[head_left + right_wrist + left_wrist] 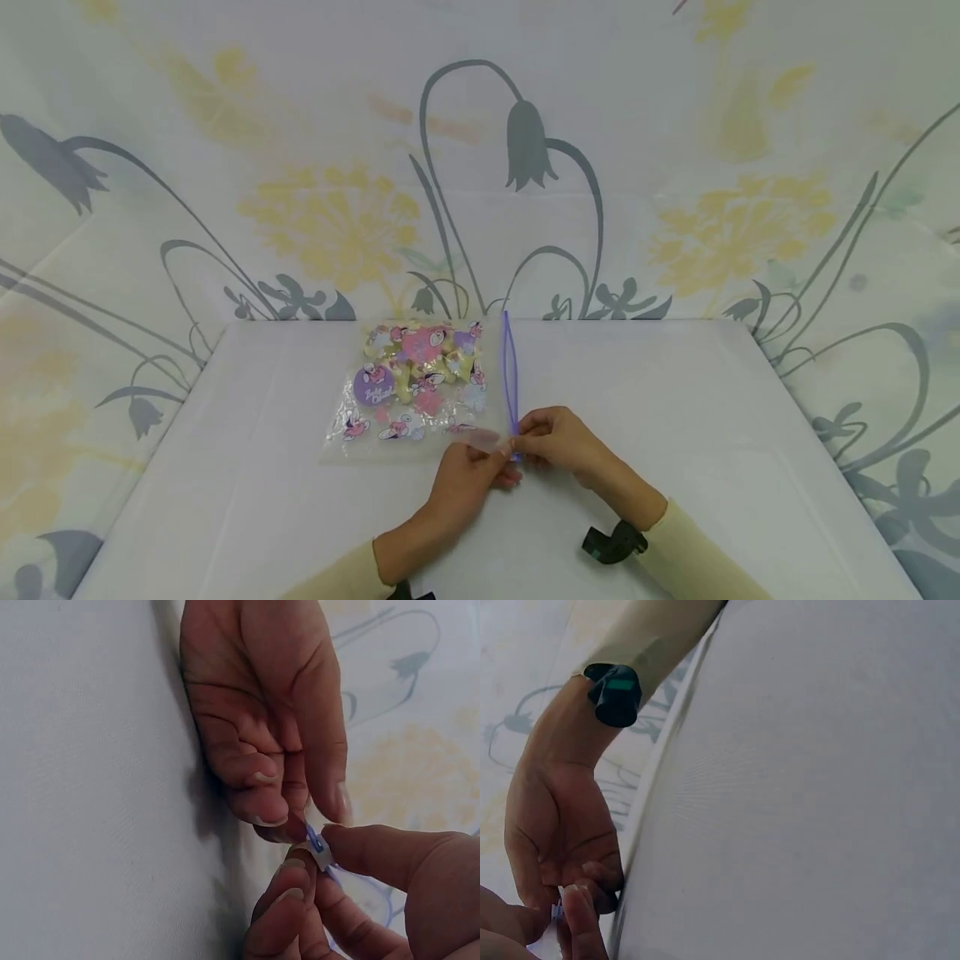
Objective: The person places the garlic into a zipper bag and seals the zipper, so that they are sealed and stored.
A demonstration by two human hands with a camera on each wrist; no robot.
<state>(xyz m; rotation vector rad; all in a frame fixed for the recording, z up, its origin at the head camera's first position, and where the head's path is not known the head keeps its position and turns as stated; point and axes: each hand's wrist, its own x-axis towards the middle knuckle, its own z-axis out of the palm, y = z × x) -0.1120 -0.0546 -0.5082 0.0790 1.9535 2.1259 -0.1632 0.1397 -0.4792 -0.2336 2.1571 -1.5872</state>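
A clear zip bag point(450, 412), printed with pink and purple cartoon figures, lies flat with yellowish pieces showing inside. Along its right side runs a purple zip strip point(512, 375), its two lines bowed apart in the middle. At the strip's near end, my right hand point(562, 442) pinches a small white slider point(324, 855) between thumb and forefinger. Right beside it my left hand point(463, 485) pinches the bag's near right corner. Both hands' fingertips almost meet there. In the left wrist view, the purple strip point(556, 909) is mostly hidden by fingers.
The bag lies on a white table point(675, 392), close to its far edge. A floral-patterned cloth point(622, 233) rises behind and at both sides. A black wrist camera point(615, 543) is strapped at the right wrist, below a cream sleeve point(697, 550).
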